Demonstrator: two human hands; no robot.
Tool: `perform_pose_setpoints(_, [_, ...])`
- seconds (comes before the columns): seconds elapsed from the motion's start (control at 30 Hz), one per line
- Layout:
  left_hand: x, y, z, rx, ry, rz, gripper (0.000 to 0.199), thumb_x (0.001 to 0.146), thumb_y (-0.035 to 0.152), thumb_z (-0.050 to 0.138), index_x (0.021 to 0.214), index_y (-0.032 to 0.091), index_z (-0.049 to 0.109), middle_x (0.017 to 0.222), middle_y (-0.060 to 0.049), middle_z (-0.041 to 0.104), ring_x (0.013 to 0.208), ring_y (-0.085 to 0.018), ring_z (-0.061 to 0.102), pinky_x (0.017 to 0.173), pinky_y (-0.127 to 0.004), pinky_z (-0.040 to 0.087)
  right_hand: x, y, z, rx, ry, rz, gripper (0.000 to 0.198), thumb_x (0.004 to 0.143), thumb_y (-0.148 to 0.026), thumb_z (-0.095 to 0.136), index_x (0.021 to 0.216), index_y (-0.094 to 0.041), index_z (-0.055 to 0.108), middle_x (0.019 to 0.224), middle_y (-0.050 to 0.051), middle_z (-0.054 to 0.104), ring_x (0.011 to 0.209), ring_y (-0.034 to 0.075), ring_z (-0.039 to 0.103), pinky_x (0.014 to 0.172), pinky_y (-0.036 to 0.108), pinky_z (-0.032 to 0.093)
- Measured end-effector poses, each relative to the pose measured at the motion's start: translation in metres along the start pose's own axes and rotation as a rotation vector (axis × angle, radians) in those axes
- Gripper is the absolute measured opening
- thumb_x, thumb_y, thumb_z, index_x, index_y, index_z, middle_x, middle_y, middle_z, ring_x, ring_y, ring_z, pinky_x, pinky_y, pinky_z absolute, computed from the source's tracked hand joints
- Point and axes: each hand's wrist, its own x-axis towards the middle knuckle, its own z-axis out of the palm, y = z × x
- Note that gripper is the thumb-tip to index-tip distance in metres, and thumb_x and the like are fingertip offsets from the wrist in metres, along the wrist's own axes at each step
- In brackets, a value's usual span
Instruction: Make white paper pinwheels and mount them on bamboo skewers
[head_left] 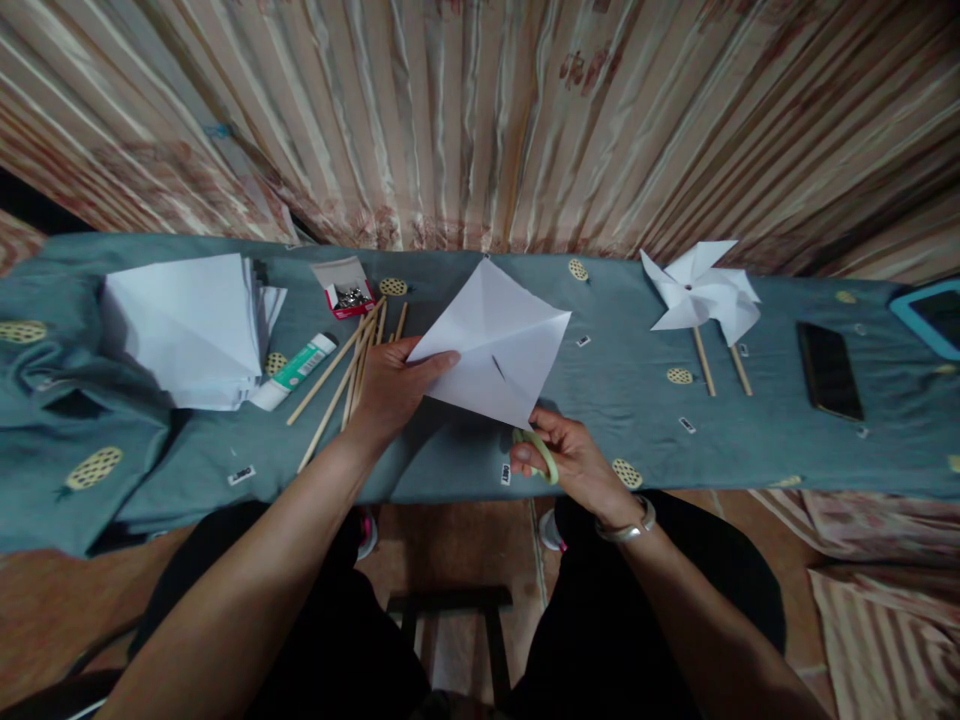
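Observation:
My left hand (401, 385) grips the left corner of a white square sheet of paper (499, 325), thumb on top. Crease lines cross the sheet, which is held up over the cloth with one corner pointing away from me. At its near corner my right hand (566, 460) has its fingers in the light green handles of a pair of scissors (541, 457). The blades are mostly hidden under the paper; a thin dark slit or blade part shows near the sheet's middle.
On the blue-green cloth (622, 400) at left lie a paper stack (187, 330), a glue stick (296, 372), wooden sticks (330, 412) and a red box of metal pins (350, 295). Paper pinwheels (701, 290) on sticks, a phone (830, 370) and a blue-framed device (930, 315) are at right.

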Motion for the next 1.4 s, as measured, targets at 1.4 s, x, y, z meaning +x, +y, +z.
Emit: perform_pose_setpoints(1.4, [0.005,-0.001,-0.008,0.355,-0.332,-0.073,0.023,0.052,0.033,0.080,0.069,0.017,0.077,0.061,0.000,0.071,0.056,-0.018,0.063,0.050,-0.024,0.043,-0.021,-0.009,-0.055,-0.344,0.529,-0.359,0.050,0.067,-0.039,0.084,0.111,-0.024,0.066,0.089,0.002,0.077,0.080,0.019,0.070,0.078,0.034,0.053])
